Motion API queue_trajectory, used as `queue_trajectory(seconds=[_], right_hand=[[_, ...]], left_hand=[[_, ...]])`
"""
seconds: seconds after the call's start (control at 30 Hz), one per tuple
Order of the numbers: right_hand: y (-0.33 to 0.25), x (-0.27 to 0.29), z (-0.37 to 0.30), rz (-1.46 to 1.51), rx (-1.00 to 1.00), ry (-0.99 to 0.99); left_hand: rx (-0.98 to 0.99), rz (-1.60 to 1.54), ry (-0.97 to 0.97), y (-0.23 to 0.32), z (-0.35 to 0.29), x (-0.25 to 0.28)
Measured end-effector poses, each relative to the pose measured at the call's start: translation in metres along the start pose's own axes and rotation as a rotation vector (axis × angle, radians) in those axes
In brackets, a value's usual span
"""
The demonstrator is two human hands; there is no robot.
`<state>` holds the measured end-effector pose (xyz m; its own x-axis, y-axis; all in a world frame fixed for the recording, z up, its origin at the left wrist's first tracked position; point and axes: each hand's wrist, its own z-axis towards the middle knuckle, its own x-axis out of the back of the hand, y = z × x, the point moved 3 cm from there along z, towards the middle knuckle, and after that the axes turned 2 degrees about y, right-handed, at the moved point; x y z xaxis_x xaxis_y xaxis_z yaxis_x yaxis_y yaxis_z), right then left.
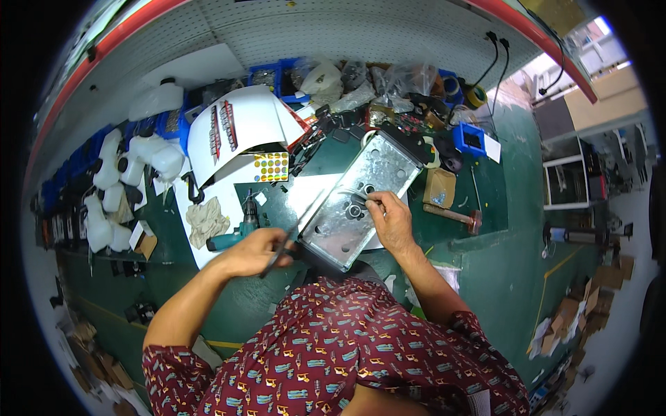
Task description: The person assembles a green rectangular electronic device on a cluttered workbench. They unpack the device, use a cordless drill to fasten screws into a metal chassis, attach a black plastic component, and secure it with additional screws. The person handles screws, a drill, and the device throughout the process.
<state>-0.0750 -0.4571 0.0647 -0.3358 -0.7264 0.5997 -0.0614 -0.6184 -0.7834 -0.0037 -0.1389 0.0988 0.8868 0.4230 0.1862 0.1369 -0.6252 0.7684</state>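
Note:
A shallow silver metal box [354, 208] with dark ends stands tilted in front of me, one end close to my body. Its plate has several round holes and two dark rings [354, 211] near the middle. My right hand [393, 220] reaches over the right side of the box, thumb and fingers pinched together beside the rings; what is between them is too small to make out. My left hand [258, 252] is closed around a thin dark strip [283, 251] by the near left corner of the box. The strip is blurred, and part of it is hidden by the fingers.
A teal power drill [236, 234] and a crumpled rag [207, 222] lie left of the box. To the right are a hammer [458, 216], an open cardboard box [440, 187] and a blue bin [470, 140]. White plastic bottles [107, 159] crowd the left; bagged parts [322, 80] line the back.

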Motion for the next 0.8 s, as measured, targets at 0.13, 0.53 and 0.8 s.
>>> queue_trajectory(seconds=[0.13, 0.53, 0.8], right_hand=[[0.001, -0.002, -0.004, 0.069, -0.058, -0.078], [0.003, 0.002, -0.001, 0.165, 0.029, -0.093], [0.008, 0.003, 0.001, 0.189, 0.066, -0.104]], left_hand=[[0.027, -0.319, -0.185, 0.029, 0.023, -0.051], [0.129, 0.045, 0.064, 0.06, 0.066, -0.071], [0.163, 0.209, 0.098, 0.073, 0.07, -0.073]])
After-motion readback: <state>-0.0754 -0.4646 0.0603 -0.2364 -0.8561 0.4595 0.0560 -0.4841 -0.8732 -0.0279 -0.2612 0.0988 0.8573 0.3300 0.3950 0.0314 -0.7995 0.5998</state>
